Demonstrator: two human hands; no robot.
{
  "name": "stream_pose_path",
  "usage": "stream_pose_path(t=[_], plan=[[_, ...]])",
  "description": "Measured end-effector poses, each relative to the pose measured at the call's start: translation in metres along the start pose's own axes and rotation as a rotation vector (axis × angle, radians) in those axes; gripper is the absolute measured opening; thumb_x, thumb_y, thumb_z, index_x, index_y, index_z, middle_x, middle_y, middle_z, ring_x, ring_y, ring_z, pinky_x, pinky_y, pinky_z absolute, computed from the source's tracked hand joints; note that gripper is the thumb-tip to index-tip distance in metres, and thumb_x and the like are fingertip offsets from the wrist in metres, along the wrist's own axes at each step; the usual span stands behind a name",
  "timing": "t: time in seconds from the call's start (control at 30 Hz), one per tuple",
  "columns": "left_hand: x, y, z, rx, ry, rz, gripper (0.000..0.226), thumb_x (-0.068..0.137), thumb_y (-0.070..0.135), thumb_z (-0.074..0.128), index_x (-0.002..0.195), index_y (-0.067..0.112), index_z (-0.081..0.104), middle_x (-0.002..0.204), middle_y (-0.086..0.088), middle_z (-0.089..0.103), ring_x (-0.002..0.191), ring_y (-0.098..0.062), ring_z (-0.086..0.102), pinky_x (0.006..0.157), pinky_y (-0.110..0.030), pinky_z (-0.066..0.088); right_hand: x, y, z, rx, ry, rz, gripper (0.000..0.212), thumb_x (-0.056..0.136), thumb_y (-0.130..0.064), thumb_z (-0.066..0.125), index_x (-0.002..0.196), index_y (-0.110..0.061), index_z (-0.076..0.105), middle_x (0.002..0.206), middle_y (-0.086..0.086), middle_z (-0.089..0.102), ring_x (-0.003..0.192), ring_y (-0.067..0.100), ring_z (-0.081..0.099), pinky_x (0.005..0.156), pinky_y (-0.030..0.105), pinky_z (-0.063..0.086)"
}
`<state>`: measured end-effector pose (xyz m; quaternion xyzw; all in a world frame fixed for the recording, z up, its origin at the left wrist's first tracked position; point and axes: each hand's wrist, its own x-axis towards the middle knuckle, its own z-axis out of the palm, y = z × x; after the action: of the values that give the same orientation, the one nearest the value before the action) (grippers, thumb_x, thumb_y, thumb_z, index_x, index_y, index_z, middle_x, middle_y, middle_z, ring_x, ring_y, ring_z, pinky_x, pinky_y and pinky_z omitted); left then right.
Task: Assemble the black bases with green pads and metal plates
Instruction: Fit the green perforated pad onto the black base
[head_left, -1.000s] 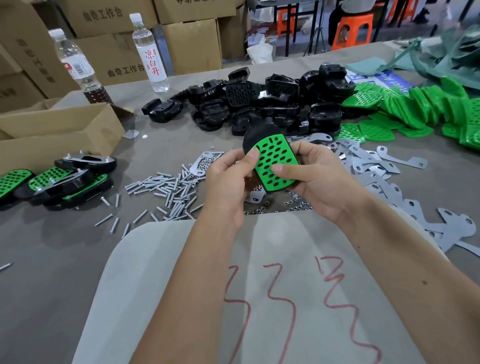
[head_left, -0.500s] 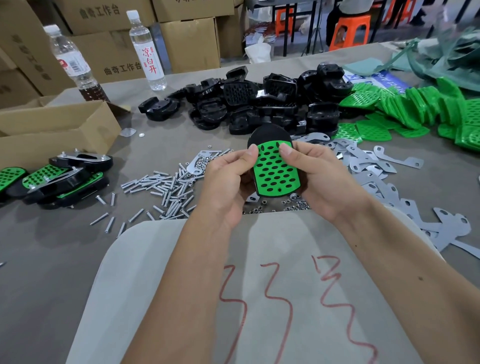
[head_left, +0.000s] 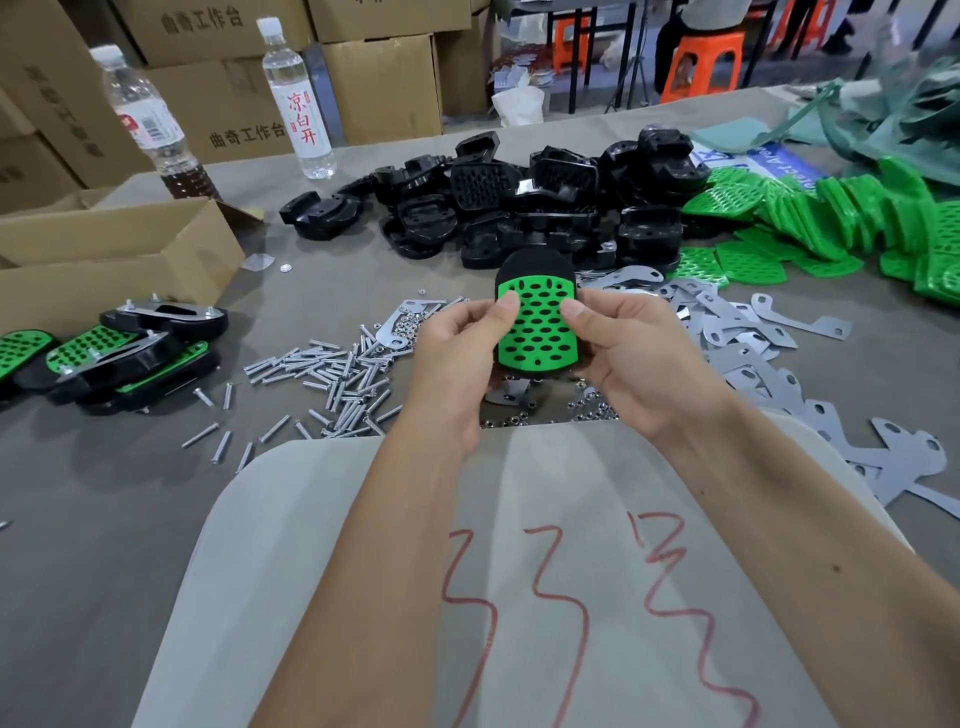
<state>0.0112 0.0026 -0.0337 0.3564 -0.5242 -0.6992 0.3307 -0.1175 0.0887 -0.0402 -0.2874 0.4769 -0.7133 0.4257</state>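
Holding a black base (head_left: 535, 266) with green pad (head_left: 536, 332) laid on top, left hand (head_left: 457, 364) and right hand (head_left: 634, 358) grip its sides, thumbs pressing the pad, above the table (head_left: 104, 493).

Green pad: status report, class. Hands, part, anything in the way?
Both hands, left and right, grip black base. Green pad seated on it, thumbs pressing. Nothing in the way.

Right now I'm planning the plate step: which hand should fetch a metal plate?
Probably the right hand: the metal plates lie just beside it, while the left hand can hold the black base.
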Motion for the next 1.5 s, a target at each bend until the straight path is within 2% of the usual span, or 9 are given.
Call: stream_pose_path(t=[0.1, 0.2, 0.37, 0.53, 0.73, 0.9, 1.1, 1.27, 1.5], plan=[[-0.001, 0.0, -0.002, 0.07, -0.114, -0.003, 0.016, 0.099, 0.012, 0.067, 0.112, 0.004, 0.073, 0.104, -0.013, 0.079, 0.089, -0.021, 0.076, 0.079, -0.036, 0.064, 0.0, 0.0, -0.001, -0.042, 0.03, -0.083, 0.024, 0.105, -0.003, 0.051, 0.121, 0.002, 0.069, 0.114, 0.017, 0.077, 0.105, 0.031, 0.075, 0.086, 0.043, 0.063], [-0.001, 0.0, -0.003, 0.035, -0.066, 0.028, 0.016, 0.097, 0.006, 0.069, 0.11, 0.0, 0.074, 0.096, -0.013, 0.08, 0.084, -0.023, 0.078, 0.073, -0.033, 0.065, -0.001, 0.003, 0.002, -0.124, 0.041, -0.158, 0.024, 0.106, -0.005, 0.054, 0.123, -0.005, 0.071, 0.116, 0.012, 0.077, 0.11, 0.028, 0.074, 0.091, 0.042, 0.062], [0.0, 0.0, -0.007, -0.022, -0.038, 0.132, 0.007, 0.094, 0.006, 0.071, 0.099, 0.004, 0.076, 0.094, -0.012, 0.08, 0.082, -0.024, 0.078, 0.063, -0.026, 0.061, -0.002, -0.003, -0.008, -0.168, -0.114, -0.026, 0.022, 0.106, -0.01, 0.054, 0.116, -0.005, 0.073, 0.115, 0.012, 0.077, 0.107, 0.023, 0.074, 0.088, 0.035, 0.06], [0.001, 0.0, -0.007, -0.125, -0.064, 0.055, 0.011, 0.095, 0.014, 0.071, 0.098, 0.005, 0.077, 0.095, -0.011, 0.079, 0.079, -0.019, 0.075, 0.062, -0.024, 0.059, -0.002, -0.002, -0.008, -0.233, -0.128, -0.156, 0.024, 0.107, -0.007, 0.051, 0.115, -0.002, 0.072, 0.108, 0.016, 0.078, 0.097, 0.031, 0.077, 0.088, 0.04, 0.062], [0.001, 0.002, -0.01, -0.131, -0.058, -0.025, 0.028, 0.097, 0.02, 0.067, 0.114, -0.002, 0.07, 0.102, -0.012, 0.079, 0.079, -0.019, 0.075, 0.062, -0.028, 0.059, -0.003, 0.0, -0.007, -0.255, -0.17, -0.193, 0.022, 0.106, -0.006, 0.052, 0.113, -0.004, 0.073, 0.108, 0.018, 0.078, 0.093, 0.04, 0.077, 0.088, 0.046, 0.063], [-0.001, 0.003, -0.002, -0.118, 0.005, 0.039, 0.027, 0.099, 0.027, 0.066, 0.117, 0.007, 0.071, 0.108, -0.01, 0.079, 0.1, -0.029, 0.076, 0.087, -0.048, 0.063, -0.002, 0.0, -0.006, -0.335, -0.124, -0.213, 0.023, 0.105, -0.002, 0.054, 0.109, -0.011, 0.075, 0.104, 0.008, 0.08, 0.098, 0.026, 0.077, 0.084, 0.037, 0.064], [0.001, 0.005, -0.002, -0.196, 0.165, 0.064, 0.017, 0.097, 0.021, 0.07, 0.092, 0.007, 0.076, 0.099, -0.018, 0.078, 0.086, -0.031, 0.073, 0.087, -0.062, 0.058, -0.005, 0.003, 0.0, -0.439, -0.203, -0.133, 0.018, 0.105, -0.004, 0.056, 0.105, -0.003, 0.074, 0.101, 0.012, 0.08, 0.093, 0.02, 0.077, 0.076, 0.025, 0.059], [0.0, 0.007, 0.001, -0.281, 0.235, 0.06, 0.014, 0.096, 0.017, 0.07, 0.089, 0.004, 0.07, 0.089, -0.015, 0.073, 0.079, -0.03, 0.069, 0.081, -0.055, 0.057, -0.008, 0.002, 0.0, -0.359, -0.351, -0.083, 0.025, 0.099, 0.009, 0.058, 0.123, 0.006, 0.064, 0.124, 0.028, 0.067, 0.11, 0.033, 0.07, 0.095, 0.044, 0.06], [-0.004, 0.012, 0.002, -0.331, 0.201, -0.017, 0.017, 0.097, 0.021, 0.068, 0.099, 0.004, 0.073, 0.111, -0.022, 0.075, 0.096, -0.039, 0.073, 0.088, -0.057, 0.058, -0.008, 0.002, -0.002, -0.396, -0.364, -0.196, 0.02, 0.093, 0.011, 0.067, 0.111, 0.003, 0.067, 0.116, 0.032, 0.067, 0.103, 0.034, 0.069, 0.09, 0.038, 0.059]])
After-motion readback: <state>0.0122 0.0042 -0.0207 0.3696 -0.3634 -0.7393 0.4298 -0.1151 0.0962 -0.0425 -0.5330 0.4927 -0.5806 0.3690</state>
